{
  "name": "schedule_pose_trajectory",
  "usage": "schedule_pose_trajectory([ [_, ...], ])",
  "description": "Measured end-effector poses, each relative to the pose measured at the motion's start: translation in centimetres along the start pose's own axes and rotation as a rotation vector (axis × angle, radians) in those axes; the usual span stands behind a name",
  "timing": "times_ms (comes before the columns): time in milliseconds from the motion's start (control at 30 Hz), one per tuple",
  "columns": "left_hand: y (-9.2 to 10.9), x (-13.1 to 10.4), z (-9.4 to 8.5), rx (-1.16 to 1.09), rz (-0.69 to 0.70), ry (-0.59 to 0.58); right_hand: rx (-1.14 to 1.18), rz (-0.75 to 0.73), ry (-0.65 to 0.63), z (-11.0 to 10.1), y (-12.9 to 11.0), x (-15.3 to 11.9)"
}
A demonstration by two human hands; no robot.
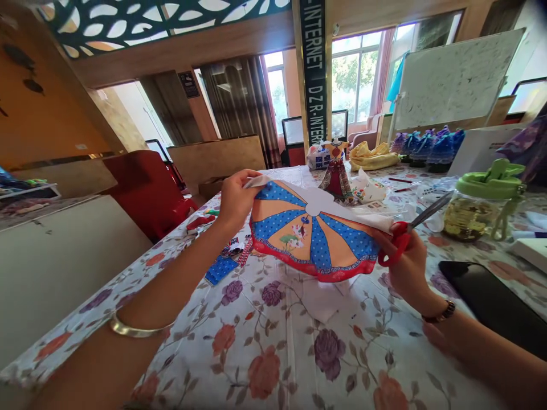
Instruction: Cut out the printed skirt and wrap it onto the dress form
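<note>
A half-round fabric piece (322, 245) with orange and blue panels, a red edge and a small flower motif hangs stretched between both hands above the table. White backing shows along its top, around a round notch. My left hand (237, 202) pinches its upper left corner, fingers closed. At the right corner my right hand (404, 259) grips the fabric, with red-handled scissors (398, 245) also in it, their blades pointing up and to the right. Under the fabric, part of a white sheet (320, 299) lies on the flowered tablecloth (239, 364).
Blue fabric scraps (221, 270) lie left of the piece. A small dressed figure (336, 173) stands behind it. On the right are a green-lidded jar (472, 208) and a black phone (491, 296). Several blue and purple bundles (431, 149) stand at the back right.
</note>
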State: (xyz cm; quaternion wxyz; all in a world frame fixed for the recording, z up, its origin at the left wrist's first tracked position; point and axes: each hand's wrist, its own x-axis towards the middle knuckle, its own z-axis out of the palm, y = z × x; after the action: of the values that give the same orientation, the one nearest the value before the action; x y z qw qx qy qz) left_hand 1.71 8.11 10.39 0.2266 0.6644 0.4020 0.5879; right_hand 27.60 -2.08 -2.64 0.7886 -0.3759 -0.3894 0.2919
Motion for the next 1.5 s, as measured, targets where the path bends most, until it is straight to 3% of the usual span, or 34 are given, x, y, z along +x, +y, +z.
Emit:
schedule_pose_trajectory([
  [167, 0.3, -1.1, 0.6, -0.058, 0.025, 0.045, -0.006, 0.045, -0.069, 0.1, -0.2, -0.2],
  [267, 1.5, -1.8, -1.2, 0.050, 0.069, 0.059, -0.032, 0.132, -0.226, 0.3, -0.6, -0.9],
  [367, 4.4, -1.6, -4.4, 0.207, 0.121, 0.039, -0.063, 0.221, -0.407, 0.5, -1.0, -2.1],
  [433, 6.6, -0.8, -6.6, 0.329, 0.132, -0.057, -0.085, 0.243, -0.502, 0.6, -1.3, -3.1],
  [467, 7.4, -0.2, -7.4, 0.392, 0.121, -0.161, -0.103, 0.241, -0.537, 0.6, -1.5, -3.6],
  [567, 7.9, 2.0, -8.2, 0.551, 0.143, -0.318, -0.222, 0.276, -0.656, 0.9, -2.0, -5.0],
  [633, 5.8, 3.3, -7.0, 0.676, 0.145, -0.459, -0.265, 0.293, -0.756, 1.2, -2.1, -5.6],
  [667, 4.2, 3.6, -6.0, 0.745, 0.150, -0.547, -0.293, 0.295, -0.794, 1.3, -2.0, -5.7],
  [733, 0.2, 3.7, -3.5, 0.776, 0.152, -0.607, -0.369, 0.305, -0.828, 1.4, -1.5, -5.6],
  [833, -5.5, 2.6, 0.1, 0.794, 0.151, -0.632, -0.471, 0.299, -0.765, 1.2, -0.2, -5.0],
  [933, -8.6, 1.0, 2.0, 0.813, 0.162, -0.646, -0.480, 0.322, -0.683, 0.8, 0.7, -4.5],
  [1033, -8.7, -0.6, 2.5, 0.817, 0.205, -0.654, -0.439, 0.381, -0.639, 0.5, 0.9, -4.2],
  [1133, -6.8, -3.5, 2.3, 0.811, 0.275, -0.651, -0.448, 0.395, -0.648, 0.6, 0.6, -4.0],
  [1200, -5.2, -6.5, 2.1, 0.792, 0.337, -0.648, -0.479, 0.371, -0.663, 0.8, 0.4, -4.0],
  [1267, -3.7, -10.1, 2.2, 0.744, 0.535, -0.690, -0.513, 0.345, -0.673, 0.9, 0.3, -4.2],
  [1333, -2.6, -13.4, 2.5, 0.705, 0.622, -0.726, -0.543, 0.342, -0.675, 1.0, 0.1, -4.3],
  [1400, -2.1, -15.8, 3.2, 0.693, 0.622, -0.700, -0.560, 0.363, -0.677, 1.0, -0.1, -4.5],
  [1500, -2.1, -17.4, 4.6, 0.665, 0.524, -0.730, -0.537, 0.404, -0.662, 1.1, -0.3, -4.6],
])
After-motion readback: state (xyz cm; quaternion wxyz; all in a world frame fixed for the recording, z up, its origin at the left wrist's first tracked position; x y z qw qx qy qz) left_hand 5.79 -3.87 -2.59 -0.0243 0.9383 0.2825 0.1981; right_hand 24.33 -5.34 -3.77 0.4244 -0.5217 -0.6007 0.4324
